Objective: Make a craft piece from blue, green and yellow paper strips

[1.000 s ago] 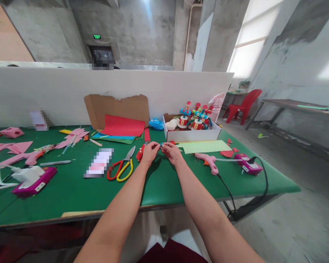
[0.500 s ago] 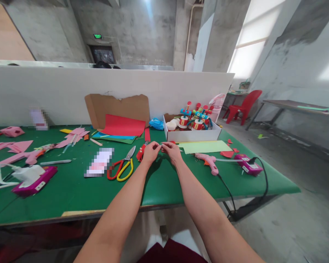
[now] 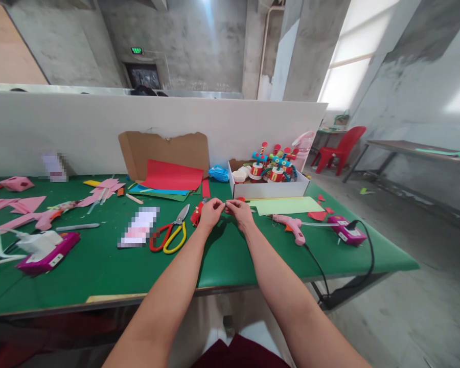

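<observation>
Left hand and right hand are meeting fingertip to fingertip just above the green tabletop. Both are pinching a tiny piece between them – mostly hidden by the fingers, shape and colour too small to tell. A red object is lying just beside the left hand, partly covered by it; scissors with one red and one yellow handle are lying further left, blades pointing away from the person. A light green paper strip is lying to the right of the right hand, in front of a white box that is holding colourful figures. Further right, a pink glue gun is resting on its side, near a purple power strip. Behind the hands, a blue plastic bundle is sitting left of the box; a red sheet is covering part of a blue sheet – brown cardboard is standing behind them.
</observation>
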The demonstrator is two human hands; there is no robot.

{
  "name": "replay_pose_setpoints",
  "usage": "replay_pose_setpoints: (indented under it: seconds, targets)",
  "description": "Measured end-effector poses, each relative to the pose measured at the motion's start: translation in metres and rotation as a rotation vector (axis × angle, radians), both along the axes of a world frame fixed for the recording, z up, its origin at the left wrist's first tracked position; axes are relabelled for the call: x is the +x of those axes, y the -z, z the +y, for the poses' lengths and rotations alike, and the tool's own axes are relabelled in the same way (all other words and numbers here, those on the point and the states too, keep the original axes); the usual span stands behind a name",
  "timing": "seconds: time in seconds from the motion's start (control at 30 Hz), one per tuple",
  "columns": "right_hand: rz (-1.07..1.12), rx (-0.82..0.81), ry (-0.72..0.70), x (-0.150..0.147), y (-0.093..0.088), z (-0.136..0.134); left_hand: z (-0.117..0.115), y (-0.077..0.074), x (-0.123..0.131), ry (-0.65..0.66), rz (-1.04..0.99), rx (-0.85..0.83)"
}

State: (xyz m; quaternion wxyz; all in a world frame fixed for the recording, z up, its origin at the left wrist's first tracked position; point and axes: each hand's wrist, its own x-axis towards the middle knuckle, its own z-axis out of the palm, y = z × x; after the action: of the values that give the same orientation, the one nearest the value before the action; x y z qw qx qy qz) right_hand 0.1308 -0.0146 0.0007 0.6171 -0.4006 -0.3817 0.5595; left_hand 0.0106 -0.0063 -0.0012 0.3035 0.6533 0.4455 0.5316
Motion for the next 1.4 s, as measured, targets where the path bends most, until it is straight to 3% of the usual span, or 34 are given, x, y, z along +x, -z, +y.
replay_pose_setpoints:
  seconds: [0.4, 0.63, 1.4]
  targets:
    - [0.067, -0.004, -0.02, -0.0012, 0.0023, 0.0013, 0.0019, 0.0023, -0.0001, 0.031, -0.077, -0.026]
    - [0.139, -0.01, -0.015, -0.0041, 0.0046, 0.0011, 0.0021, 0.0031, 0.0017, 0.088, -0.237, -0.162]
    - [-0.032, 0.008, 0.006, -0.0041, 0.0028, -0.0009, 0.0018, -0.0013, -0.0014, 0.064, -0.313, -0.235]
